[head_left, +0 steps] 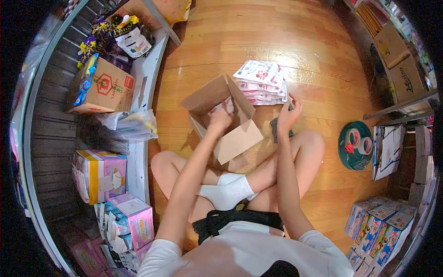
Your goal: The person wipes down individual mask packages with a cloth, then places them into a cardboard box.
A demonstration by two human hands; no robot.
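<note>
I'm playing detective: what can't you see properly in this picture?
All in the head view:
- Part of the box's floor: behind its walls and the left hand.
- Packets' tiny print: too small.
- Rest of the right-hand shelf: cut off by the dark edge.

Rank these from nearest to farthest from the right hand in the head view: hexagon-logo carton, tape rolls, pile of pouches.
1. Pile of pouches, just ahead and left of the right hand.
2. Tape rolls, off to its right.
3. Hexagon-logo carton, at the far left.
</note>
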